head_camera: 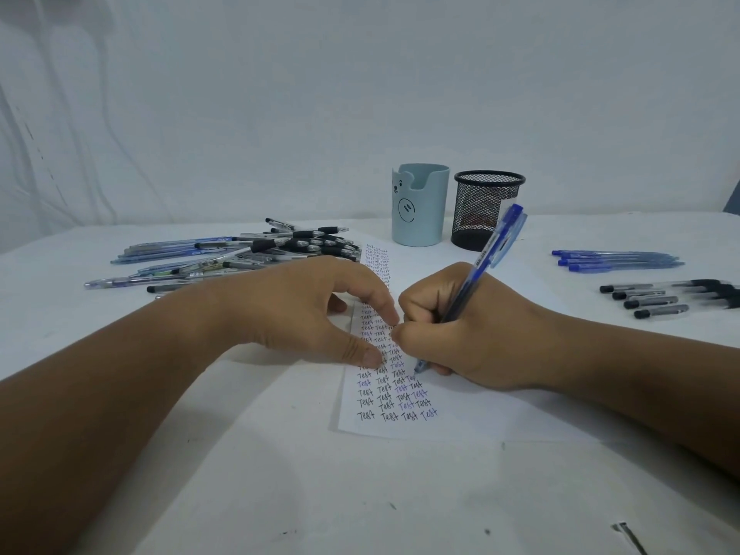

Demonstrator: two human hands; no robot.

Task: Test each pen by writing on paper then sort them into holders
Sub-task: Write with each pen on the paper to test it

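From the head camera, the right hand (472, 334) has its grip curled round a blue pen (482, 270), tip down on the paper (394, 394), which lies mid-worktop filled with rows of "Test". The left hand (304, 310) presses the sheet's left edge with thumb and bent fingertips, grip narrow, holding nothing. The worktop (280, 494) lies bare in front of the sheet. Behind the sheet stand a pale blue holder (420, 206) and, just beside it, a black mesh holder (486, 210). An untidy pen heap (240, 254) crowds the left; sorted blue pens (612, 260) and black pens (672, 296) lie right.
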